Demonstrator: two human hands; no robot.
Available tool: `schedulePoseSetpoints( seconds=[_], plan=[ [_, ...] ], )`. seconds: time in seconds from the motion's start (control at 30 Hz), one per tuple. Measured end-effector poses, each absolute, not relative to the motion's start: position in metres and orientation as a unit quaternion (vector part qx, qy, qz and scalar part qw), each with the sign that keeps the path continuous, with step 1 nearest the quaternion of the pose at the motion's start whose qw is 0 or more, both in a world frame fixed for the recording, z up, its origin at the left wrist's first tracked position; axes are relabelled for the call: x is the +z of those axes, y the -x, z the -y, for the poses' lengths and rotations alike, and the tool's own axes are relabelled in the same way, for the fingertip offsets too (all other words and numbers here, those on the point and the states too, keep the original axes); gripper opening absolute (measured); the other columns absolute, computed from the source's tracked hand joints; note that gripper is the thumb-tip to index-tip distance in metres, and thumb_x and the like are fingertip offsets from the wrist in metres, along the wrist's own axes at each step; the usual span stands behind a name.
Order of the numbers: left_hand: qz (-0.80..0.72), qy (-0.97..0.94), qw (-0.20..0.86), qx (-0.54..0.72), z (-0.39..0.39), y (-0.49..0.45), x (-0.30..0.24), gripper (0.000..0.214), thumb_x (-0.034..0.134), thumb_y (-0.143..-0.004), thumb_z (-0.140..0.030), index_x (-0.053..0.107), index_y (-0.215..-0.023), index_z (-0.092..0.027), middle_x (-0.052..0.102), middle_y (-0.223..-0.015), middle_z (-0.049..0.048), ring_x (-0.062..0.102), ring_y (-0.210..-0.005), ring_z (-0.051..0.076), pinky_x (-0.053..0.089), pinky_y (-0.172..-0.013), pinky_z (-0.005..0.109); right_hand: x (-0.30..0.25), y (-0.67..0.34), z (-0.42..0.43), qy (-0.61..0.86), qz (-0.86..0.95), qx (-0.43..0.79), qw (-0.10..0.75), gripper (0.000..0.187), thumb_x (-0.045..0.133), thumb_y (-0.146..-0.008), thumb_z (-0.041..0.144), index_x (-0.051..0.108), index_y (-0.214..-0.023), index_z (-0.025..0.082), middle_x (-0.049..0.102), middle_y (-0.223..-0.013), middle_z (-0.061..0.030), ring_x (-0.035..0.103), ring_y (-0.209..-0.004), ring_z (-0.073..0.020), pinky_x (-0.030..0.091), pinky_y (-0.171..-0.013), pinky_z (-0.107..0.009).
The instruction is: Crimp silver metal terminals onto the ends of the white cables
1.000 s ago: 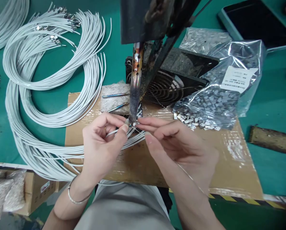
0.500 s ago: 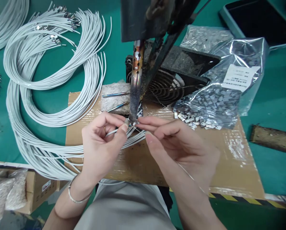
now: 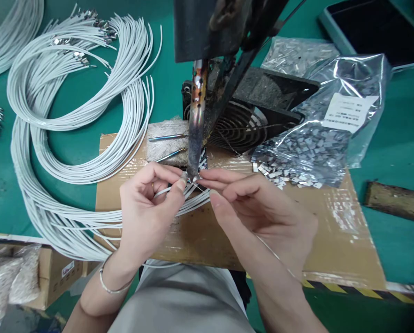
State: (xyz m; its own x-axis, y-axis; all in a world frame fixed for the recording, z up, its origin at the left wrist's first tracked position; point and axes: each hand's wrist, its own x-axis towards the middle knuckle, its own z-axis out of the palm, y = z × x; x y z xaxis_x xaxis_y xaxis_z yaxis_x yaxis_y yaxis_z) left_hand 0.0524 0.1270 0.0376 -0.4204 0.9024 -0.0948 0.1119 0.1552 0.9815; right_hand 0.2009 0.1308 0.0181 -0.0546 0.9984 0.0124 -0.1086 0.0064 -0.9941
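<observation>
Under the soldering iron (image 3: pixel 196 118), whose tip points down, both of my hands meet. My left hand (image 3: pixel 151 215) has its thumb and index finger pinched on a white cable (image 3: pixel 162 192), with the cable's end close to the iron tip. Thin solder wire (image 3: pixel 276 256) crosses my right hand (image 3: pixel 265 217) and shows again between its thumb and fingers, leading towards the tip. The joint itself is mostly hidden by the fingertips and the iron. Beneath the hands more white cables (image 3: pixel 196 202) lie on the cardboard (image 3: pixel 338 236).
Coiled white cable bundles (image 3: pixel 37 106) lie on the left. Behind the iron stands a black fan (image 3: pixel 241 129). To its right, a plastic bag (image 3: pixel 366 111) spills small metal pieces (image 3: pixel 276 175). Two metal rods (image 3: pixel 168 137) rest on a wrapped block (image 3: pixel 158 128).
Both hands keep the same grip and place at the iron tip. Only a very slight shift of the whole view shows.
</observation>
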Motion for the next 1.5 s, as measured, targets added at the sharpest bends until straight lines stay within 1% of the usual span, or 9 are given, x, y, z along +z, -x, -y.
schedulePoseSetpoints(
  seconds=[0.2, 0.37, 0.5, 0.6, 0.8, 1.0, 1.1, 1.23, 1.5],
  plan=[
    [-0.655, -0.377, 0.392, 0.525, -0.1272, -0.0534, 0.0394, 0.015, 0.081, -0.076, -0.006, 0.073, -0.069, -0.017, 0.078, -0.083, 0.0039, 0.054, -0.055, 0.008, 0.038, -0.048, 0.019, 0.0187, -0.2006, -0.1295, 0.465, 0.478, 0.542, 0.512, 0.02, 0.076, -0.096, 0.012, 0.068, -0.083, 0.025, 0.084, -0.115, -0.001, 0.082, -0.103, -0.0169, 0.067, -0.096, -0.03],
    [-0.655, -0.377, 0.39, 0.527, -0.1255, -0.0532, 0.0402, 0.014, 0.08, -0.079, -0.007, 0.074, -0.07, -0.017, 0.078, -0.085, 0.0029, 0.047, -0.052, 0.005, 0.033, -0.046, 0.019, 0.0195, -0.2001, -0.1297, 0.467, 0.471, 0.541, 0.518, 0.019, 0.077, -0.095, 0.012, 0.069, -0.082, 0.025, 0.084, -0.114, -0.0008, 0.082, -0.102, -0.0169, 0.067, -0.095, -0.029],
    [-0.653, -0.373, 0.395, 0.528, -0.1252, -0.0532, 0.0408, 0.015, 0.08, -0.078, -0.006, 0.074, -0.07, -0.017, 0.078, -0.084, 0.0039, 0.051, -0.054, 0.007, 0.036, -0.048, 0.02, 0.0184, -0.2006, -0.1303, 0.454, 0.481, 0.543, 0.518, 0.018, 0.077, -0.095, 0.012, 0.068, -0.084, 0.024, 0.084, -0.116, -0.0025, 0.082, -0.102, -0.0178, 0.068, -0.096, -0.031],
    [-0.651, -0.372, 0.397, 0.529, -0.1251, -0.0534, 0.0415, 0.015, 0.08, -0.077, -0.006, 0.073, -0.07, -0.017, 0.078, -0.084, 0.004, 0.051, -0.053, 0.007, 0.036, -0.047, 0.019, 0.0177, -0.2008, -0.1302, 0.458, 0.483, 0.538, 0.517, 0.018, 0.077, -0.095, 0.012, 0.069, -0.083, 0.023, 0.084, -0.115, -0.0034, 0.082, -0.101, -0.018, 0.068, -0.095, -0.03],
    [-0.649, -0.385, 0.386, 0.531, -0.1255, -0.0526, 0.039, 0.014, 0.08, -0.077, -0.006, 0.074, -0.07, -0.016, 0.078, -0.083, 0.0029, 0.046, -0.052, 0.005, 0.032, -0.046, 0.018, 0.0165, -0.2002, -0.1303, 0.449, 0.488, 0.539, 0.52, 0.02, 0.076, -0.096, 0.01, 0.068, -0.084, 0.024, 0.084, -0.113, 0.0017, 0.081, -0.102, -0.0129, 0.065, -0.097, -0.023],
    [-0.642, -0.396, 0.392, 0.527, -0.1253, -0.0516, 0.0376, 0.015, 0.08, -0.079, -0.006, 0.074, -0.071, -0.017, 0.078, -0.084, 0.0015, 0.048, -0.054, 0.004, 0.035, -0.048, 0.016, 0.0147, -0.2014, -0.1306, 0.446, 0.49, 0.54, 0.519, 0.02, 0.075, -0.097, 0.01, 0.069, -0.085, 0.024, 0.084, -0.114, 0.0027, 0.081, -0.104, -0.0114, 0.063, -0.098, -0.02],
    [-0.644, -0.399, 0.391, 0.523, -0.125, -0.0514, 0.0382, 0.015, 0.08, -0.08, -0.007, 0.074, -0.071, -0.017, 0.078, -0.085, 0.0014, 0.046, -0.053, 0.004, 0.033, -0.047, 0.016, 0.0142, -0.2017, -0.1306, 0.444, 0.492, 0.54, 0.518, 0.019, 0.075, -0.097, 0.011, 0.068, -0.085, 0.025, 0.083, -0.114, 0.0032, 0.081, -0.104, -0.0103, 0.063, -0.098, -0.018],
    [-0.646, -0.398, 0.39, 0.522, -0.1252, -0.0515, 0.0388, 0.014, 0.08, -0.08, -0.007, 0.074, -0.071, -0.016, 0.078, -0.084, 0.0016, 0.042, -0.05, 0.003, 0.029, -0.045, 0.017, 0.0137, -0.2014, -0.131, 0.443, 0.493, 0.538, 0.521, 0.02, 0.075, -0.096, 0.009, 0.069, -0.086, 0.024, 0.083, -0.114, 0.0026, 0.081, -0.105, -0.0111, 0.064, -0.098, -0.019],
    [-0.643, -0.403, 0.39, 0.521, -0.1231, -0.0503, 0.0385, 0.014, 0.08, -0.083, -0.009, 0.075, -0.073, -0.016, 0.078, -0.085, 0.0029, 0.046, -0.053, 0.005, 0.032, -0.046, 0.018, 0.0143, -0.2001, -0.1309, 0.442, 0.486, 0.544, 0.523, 0.019, 0.075, -0.096, 0.01, 0.069, -0.086, 0.025, 0.084, -0.113, 0.0028, 0.082, -0.101, -0.0117, 0.065, -0.098, -0.021]
  ],
)
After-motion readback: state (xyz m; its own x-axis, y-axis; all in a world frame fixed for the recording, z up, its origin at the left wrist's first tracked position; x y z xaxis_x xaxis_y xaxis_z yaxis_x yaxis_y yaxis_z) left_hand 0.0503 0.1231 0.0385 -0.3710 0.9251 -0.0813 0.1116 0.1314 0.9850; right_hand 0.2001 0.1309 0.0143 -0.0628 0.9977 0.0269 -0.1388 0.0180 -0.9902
